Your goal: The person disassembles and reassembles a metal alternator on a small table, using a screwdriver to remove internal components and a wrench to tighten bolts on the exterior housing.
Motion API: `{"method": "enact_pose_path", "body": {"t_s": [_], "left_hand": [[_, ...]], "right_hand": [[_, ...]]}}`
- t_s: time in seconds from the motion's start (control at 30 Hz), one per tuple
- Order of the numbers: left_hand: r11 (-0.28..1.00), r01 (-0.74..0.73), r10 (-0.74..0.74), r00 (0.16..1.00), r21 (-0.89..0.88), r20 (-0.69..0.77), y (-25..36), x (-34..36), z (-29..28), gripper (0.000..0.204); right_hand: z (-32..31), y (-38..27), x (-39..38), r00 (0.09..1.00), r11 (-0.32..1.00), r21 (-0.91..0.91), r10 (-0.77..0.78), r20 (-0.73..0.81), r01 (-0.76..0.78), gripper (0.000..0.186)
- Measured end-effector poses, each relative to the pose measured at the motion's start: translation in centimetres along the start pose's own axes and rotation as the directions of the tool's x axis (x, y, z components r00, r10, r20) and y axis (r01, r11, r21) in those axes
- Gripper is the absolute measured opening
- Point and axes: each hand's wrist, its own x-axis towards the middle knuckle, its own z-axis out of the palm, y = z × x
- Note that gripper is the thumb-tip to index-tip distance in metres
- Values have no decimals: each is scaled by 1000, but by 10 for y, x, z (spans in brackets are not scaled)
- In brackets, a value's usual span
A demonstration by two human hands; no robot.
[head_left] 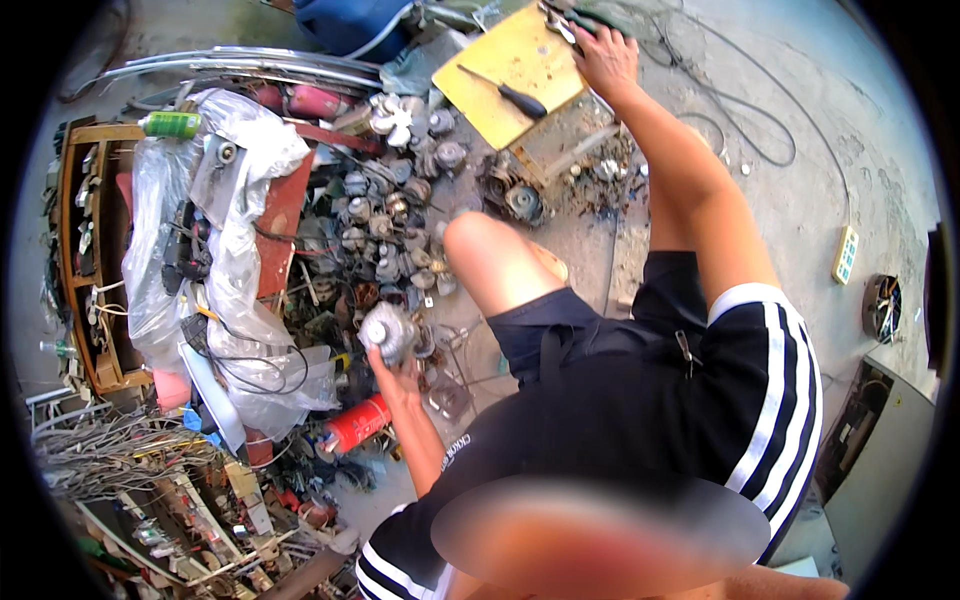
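In my left hand [398, 375] is a small grey metal motor [388, 334] with a round pale end, my fingers curled round it from below. It is held above a pile of similar small motors [385, 215]. My right arm stretches far forward. At the upper right corner of a yellow board [490, 70], my right hand [607, 62] has its fingers over dark-handled pliers [592, 20]; the fingertips are partly hidden. A screwdriver [518, 98] with a black handle lies on the board. Just below the board sits a larger opened motor part [515, 195].
Clear plastic sheeting [165, 230] covers a wooden rack [95, 250] on the left. A red cylinder [358, 425] lies beside my left forearm. Scrap metal [200, 510] fills the lower left. A cable [750, 140] runs across the floor to a power strip [847, 255].
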Motion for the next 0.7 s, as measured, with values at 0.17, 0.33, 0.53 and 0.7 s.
{"method": "enact_pose_path", "body": {"t_s": [0.17,0.33,0.53,0.7], "left_hand": [[987,-162,162,974,-14,157,42,-13,60,72],[951,-221,278,918,-217,283,66,-4,138,70],[931,-285,362,796,-228,485,82,27,242,73],[943,-252,334,707,-219,623,77,91,334,63]], "right_hand": [[-41,-62,-22,974,745,665,-182,134,48,36],[-42,-97,-39,952,804,547,-303,43,231,29],[-34,-117,-49,887,902,429,-235,399,46,41],[-58,-99,-54,853,917,398,-189,487,-24,47]]}}
